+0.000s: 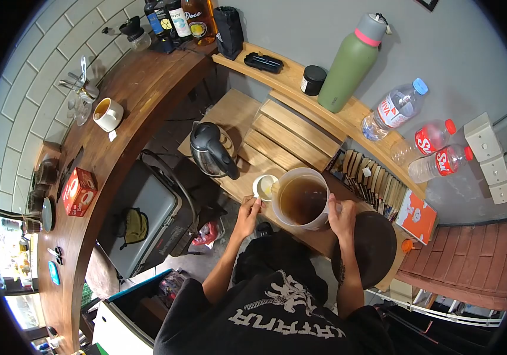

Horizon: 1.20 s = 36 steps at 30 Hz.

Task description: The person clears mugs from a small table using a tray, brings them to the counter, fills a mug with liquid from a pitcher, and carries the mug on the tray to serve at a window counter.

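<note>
A clear pitcher of brown liquid (304, 200) is held by its handle in my right hand (342, 219), its spout side over a small white cup (265, 187). My left hand (247, 216) grips that cup, with fingers closed at its near side. Pale yellowish liquid or light shows inside the cup; whether a stream runs into it is too small to tell. Left of the cup, an electric kettle (211, 148) with a black lid and handle stands on the wooden surface. A dark round seat or lid (371, 251) lies below my right forearm.
A wooden shelf (348, 123) along the wall holds a green bottle (350, 71), plastic bottles (394, 111) and a black jar (313, 80). The curved wooden counter (141, 112) at left bears a white mug (108, 115) and a red box (79, 192). Books (365, 177) stand at right.
</note>
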Each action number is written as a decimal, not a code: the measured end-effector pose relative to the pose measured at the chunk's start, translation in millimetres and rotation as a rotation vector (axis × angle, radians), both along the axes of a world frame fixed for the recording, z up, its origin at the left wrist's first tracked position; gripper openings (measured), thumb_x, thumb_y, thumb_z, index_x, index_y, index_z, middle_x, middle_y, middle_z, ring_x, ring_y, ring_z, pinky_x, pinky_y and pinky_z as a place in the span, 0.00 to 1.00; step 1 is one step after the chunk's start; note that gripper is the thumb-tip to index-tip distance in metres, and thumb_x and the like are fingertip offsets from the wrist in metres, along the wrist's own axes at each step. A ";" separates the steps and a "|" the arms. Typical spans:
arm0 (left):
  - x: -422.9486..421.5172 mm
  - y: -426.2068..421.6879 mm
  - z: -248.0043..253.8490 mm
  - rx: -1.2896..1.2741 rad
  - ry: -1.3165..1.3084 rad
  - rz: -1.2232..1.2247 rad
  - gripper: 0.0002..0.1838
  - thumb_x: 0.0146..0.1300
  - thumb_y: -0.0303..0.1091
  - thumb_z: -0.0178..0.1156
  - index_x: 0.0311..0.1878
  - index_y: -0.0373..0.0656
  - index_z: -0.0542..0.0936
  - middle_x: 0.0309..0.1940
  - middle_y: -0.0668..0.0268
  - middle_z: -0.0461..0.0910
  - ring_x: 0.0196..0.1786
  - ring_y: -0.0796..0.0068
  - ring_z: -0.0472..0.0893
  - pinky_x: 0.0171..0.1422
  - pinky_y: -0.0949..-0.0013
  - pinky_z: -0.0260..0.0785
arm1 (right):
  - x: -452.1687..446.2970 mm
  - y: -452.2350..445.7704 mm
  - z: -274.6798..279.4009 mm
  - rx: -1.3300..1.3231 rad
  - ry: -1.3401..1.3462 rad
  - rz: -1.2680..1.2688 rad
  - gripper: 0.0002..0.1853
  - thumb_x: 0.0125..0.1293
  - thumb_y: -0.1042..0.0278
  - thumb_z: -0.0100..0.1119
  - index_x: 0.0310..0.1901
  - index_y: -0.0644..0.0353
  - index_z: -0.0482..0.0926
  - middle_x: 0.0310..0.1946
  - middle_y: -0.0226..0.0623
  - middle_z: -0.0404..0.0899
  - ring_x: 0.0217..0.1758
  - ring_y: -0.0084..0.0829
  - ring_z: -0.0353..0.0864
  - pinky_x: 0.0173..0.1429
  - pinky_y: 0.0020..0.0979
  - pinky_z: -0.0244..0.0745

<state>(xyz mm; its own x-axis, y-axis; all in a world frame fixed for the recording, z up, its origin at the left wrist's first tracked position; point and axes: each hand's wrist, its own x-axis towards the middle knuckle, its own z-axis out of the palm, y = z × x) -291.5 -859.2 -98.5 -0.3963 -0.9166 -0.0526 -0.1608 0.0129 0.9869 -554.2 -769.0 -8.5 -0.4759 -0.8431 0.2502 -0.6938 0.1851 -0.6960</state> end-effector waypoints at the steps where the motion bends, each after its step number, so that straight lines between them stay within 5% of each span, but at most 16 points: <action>1: -0.3 0.2 -1.1 0.003 0.030 0.021 0.21 0.76 0.42 0.48 0.36 0.34 0.78 0.38 0.60 0.72 0.40 0.72 0.73 0.47 0.68 0.67 | 0.2 -1.2 -0.2 0.016 -0.003 0.017 0.27 0.69 0.58 0.56 0.17 0.73 0.73 0.09 0.46 0.64 0.11 0.37 0.67 0.23 0.40 0.59; 2: -0.4 0.9 -2.3 0.005 0.061 0.041 0.20 0.76 0.42 0.49 0.35 0.34 0.79 0.38 0.61 0.71 0.38 0.72 0.72 0.46 0.69 0.66 | 1.5 -2.8 -0.2 0.018 -0.004 0.017 0.27 0.69 0.58 0.56 0.17 0.73 0.73 0.09 0.46 0.64 0.11 0.37 0.67 0.23 0.40 0.59; 4: 0.5 1.2 -2.3 0.021 0.070 0.049 0.20 0.76 0.42 0.48 0.35 0.35 0.79 0.38 0.60 0.71 0.38 0.72 0.72 0.46 0.69 0.66 | 4.7 -6.6 0.1 0.045 -0.005 -0.038 0.25 0.62 0.57 0.62 0.14 0.71 0.75 0.13 0.59 0.70 0.19 0.57 0.75 0.26 0.48 0.66; 8: 3.5 0.3 -5.7 0.027 0.084 0.090 0.21 0.76 0.43 0.47 0.35 0.35 0.79 0.37 0.60 0.71 0.38 0.72 0.73 0.46 0.69 0.67 | 7.6 -11.6 3.9 0.064 -0.001 -0.014 0.26 0.62 0.57 0.62 0.14 0.71 0.76 0.12 0.58 0.70 0.19 0.57 0.75 0.26 0.48 0.66; 16: 14.3 -0.3 -20.3 0.025 0.067 0.084 0.22 0.78 0.43 0.44 0.38 0.33 0.78 0.35 0.61 0.72 0.38 0.73 0.74 0.46 0.69 0.68 | 12.6 -18.4 -2.1 0.238 0.034 -0.045 0.25 0.62 0.48 0.60 0.27 0.69 0.85 0.26 0.59 0.81 0.34 0.55 0.82 0.42 0.48 0.76; 20: 16.4 1.8 -20.3 0.020 0.042 0.077 0.23 0.78 0.43 0.43 0.41 0.30 0.78 0.37 0.62 0.74 0.38 0.73 0.75 0.47 0.68 0.68 | 16.9 -21.3 0.3 0.225 0.065 -0.031 0.25 0.62 0.48 0.60 0.28 0.69 0.85 0.25 0.59 0.81 0.33 0.55 0.83 0.41 0.47 0.76; 22: 17.1 2.6 -20.6 0.029 0.050 0.086 0.23 0.78 0.43 0.43 0.40 0.31 0.78 0.36 0.62 0.74 0.38 0.73 0.75 0.48 0.68 0.68 | 20.8 -24.3 2.1 0.011 0.147 0.012 0.21 0.64 0.60 0.59 0.19 0.69 0.79 0.14 0.55 0.72 0.19 0.55 0.76 0.26 0.45 0.66; 36: 17.7 5.9 -20.3 0.101 0.103 0.085 0.28 0.79 0.48 0.39 0.36 0.31 0.76 0.32 0.62 0.73 0.36 0.73 0.76 0.47 0.67 0.70 | 23.7 -25.1 0.0 -0.003 0.166 0.011 0.20 0.63 0.60 0.61 0.21 0.69 0.81 0.14 0.55 0.73 0.21 0.55 0.78 0.27 0.45 0.68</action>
